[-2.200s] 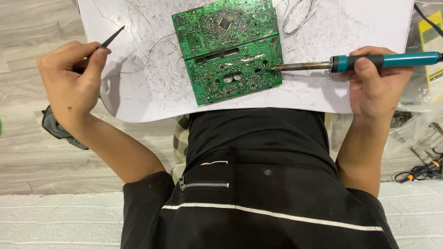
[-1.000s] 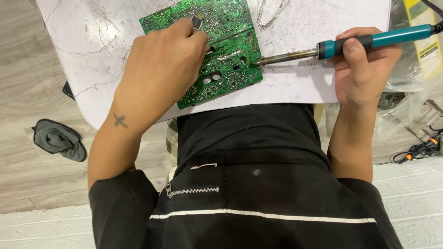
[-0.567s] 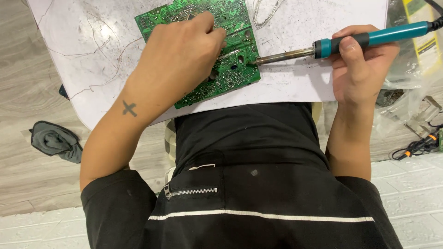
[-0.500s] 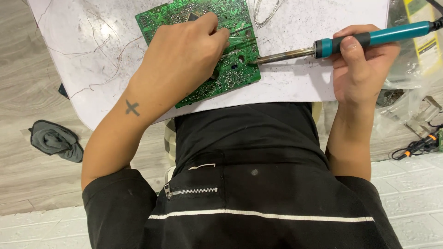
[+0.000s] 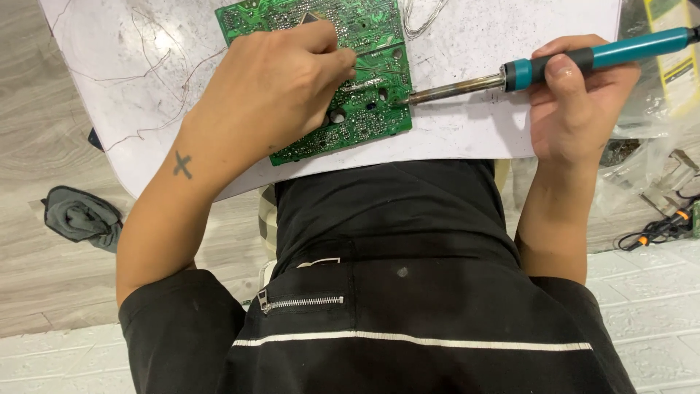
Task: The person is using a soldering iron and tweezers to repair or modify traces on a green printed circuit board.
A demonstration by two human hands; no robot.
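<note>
We see a white surface, scuffed and covered in thin dark scratch lines, with a bright glare patch at its upper left. Under it on the left is pale grey wood-plank floor; a crumpled grey cloth lies there. Along the bottom runs white brick-pattern paving. On the right: crinkled clear plastic, a yellow-edged sheet, and black cables with orange fittings. Lighting is even and bright.

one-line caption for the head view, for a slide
Left hand steadies a green circuit board while right hand holds a teal-handled soldering iron.
</note>
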